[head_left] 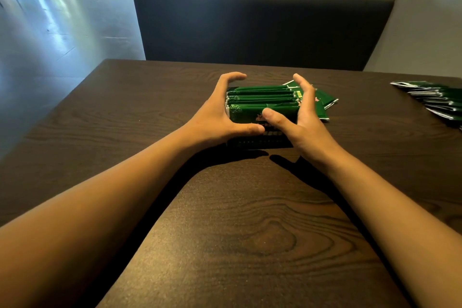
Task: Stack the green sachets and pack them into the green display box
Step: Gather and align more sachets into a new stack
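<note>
On table [225, 232] | both hands' curled fingers [232, 77] clamp sachet stack [262, 101] | box perhaps beneath

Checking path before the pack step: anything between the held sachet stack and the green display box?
Cannot settle it: no box is clearly identifiable. The left hand and right hand grip the sachet stack from both sides on the table. Loose sachets lie just behind-right, more sachets at far right.
</note>
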Demonstrator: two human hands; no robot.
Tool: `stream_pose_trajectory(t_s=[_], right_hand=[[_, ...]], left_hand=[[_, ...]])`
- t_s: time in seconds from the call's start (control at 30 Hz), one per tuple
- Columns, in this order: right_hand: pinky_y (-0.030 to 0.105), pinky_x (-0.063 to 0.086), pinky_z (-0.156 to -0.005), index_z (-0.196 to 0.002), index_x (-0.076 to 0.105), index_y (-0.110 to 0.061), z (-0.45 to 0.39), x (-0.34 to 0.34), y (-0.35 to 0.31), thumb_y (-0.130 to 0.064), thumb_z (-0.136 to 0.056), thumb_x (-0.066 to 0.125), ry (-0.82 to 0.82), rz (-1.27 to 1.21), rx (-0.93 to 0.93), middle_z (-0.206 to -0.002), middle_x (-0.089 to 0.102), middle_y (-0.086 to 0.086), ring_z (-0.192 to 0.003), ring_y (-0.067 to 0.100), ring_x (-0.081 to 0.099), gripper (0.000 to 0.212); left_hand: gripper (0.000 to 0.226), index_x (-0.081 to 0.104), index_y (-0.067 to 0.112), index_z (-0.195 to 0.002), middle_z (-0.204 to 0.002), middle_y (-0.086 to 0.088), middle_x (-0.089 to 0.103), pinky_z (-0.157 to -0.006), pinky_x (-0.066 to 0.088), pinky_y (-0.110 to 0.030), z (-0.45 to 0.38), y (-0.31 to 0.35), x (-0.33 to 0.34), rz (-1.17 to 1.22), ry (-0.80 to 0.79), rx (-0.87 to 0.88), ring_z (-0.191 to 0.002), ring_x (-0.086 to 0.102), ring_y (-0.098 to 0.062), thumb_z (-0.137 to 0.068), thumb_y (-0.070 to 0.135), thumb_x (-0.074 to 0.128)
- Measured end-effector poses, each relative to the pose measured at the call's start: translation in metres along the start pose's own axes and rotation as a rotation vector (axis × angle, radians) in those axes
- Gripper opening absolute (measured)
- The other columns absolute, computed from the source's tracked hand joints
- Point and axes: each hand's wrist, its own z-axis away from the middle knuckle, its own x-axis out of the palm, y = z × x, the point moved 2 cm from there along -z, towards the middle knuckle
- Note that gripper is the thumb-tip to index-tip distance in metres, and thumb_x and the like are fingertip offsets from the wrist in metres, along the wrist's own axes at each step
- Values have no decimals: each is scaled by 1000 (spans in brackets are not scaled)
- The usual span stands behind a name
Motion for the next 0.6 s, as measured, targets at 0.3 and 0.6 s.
stream_pose_trajectory(t_s=[0.3,0.6], right_hand=[[0,43,-82,-157,5,-31,-2,-1,6,2,-88,71,-100,121,-51,-128,37,-24,-107,-27,48,100],[26,45,-104,-155,11,-36,-1,0,5,-12,-87,76,-16,196,-87,-151,35,-3,-131,8,47,98]], left_hand=[[110,16,31,-151,-134,1,50,-99,52,-18,0,-2,-2,19,-27,3,-119,63,-2,-71,31,92],[90,36,21,-148,-133,15,50,-98,47,-9,0,-2,-4,-69,72,3,-118,55,13,-77,20,91]])
